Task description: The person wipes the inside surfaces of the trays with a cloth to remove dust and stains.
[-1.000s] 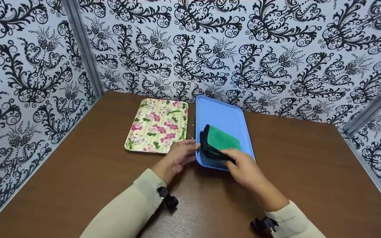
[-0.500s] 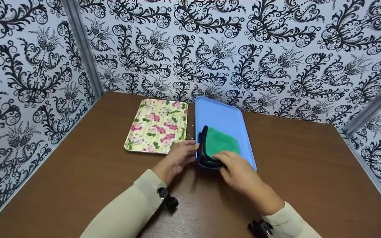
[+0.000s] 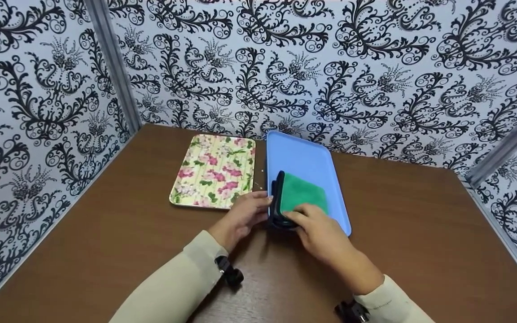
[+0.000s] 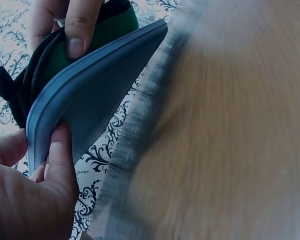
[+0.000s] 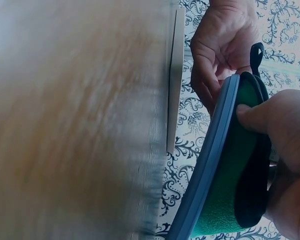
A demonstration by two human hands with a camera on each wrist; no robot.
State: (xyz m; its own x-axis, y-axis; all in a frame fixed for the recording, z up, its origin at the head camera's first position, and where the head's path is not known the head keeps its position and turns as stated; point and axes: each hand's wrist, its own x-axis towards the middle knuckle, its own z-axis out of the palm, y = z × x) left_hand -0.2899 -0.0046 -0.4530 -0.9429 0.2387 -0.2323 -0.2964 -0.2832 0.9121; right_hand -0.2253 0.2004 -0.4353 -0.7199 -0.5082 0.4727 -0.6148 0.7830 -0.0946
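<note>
My left hand (image 3: 243, 216) grips the left rim of a blue tray (image 3: 301, 154) near its front corner. The left wrist view shows the thumb and fingers pinching that rim, and the tray's grey-looking underside (image 4: 102, 97) raised above the table at this end. A folded green cloth (image 3: 304, 193) with black edging lies on the front half of the tray. With the right hand (image 3: 326, 235) I hold the cloth's near edge. In the right wrist view the thumb (image 5: 252, 117) presses into the green fabric, and a black loop (image 5: 257, 57) sticks out from the cloth.
A flower-patterned tray (image 3: 213, 172) lies flat on the brown table (image 3: 119, 215), left of the blue one. Small light specks show in the gap between the trays. Patterned walls (image 3: 285, 67) close off the back and sides.
The right hand has shifted left along the cloth's near edge, and the cloth now sits squarer and slightly nearer me. The tray's front right corner has swung slightly right. The left hand stays at the rim.
</note>
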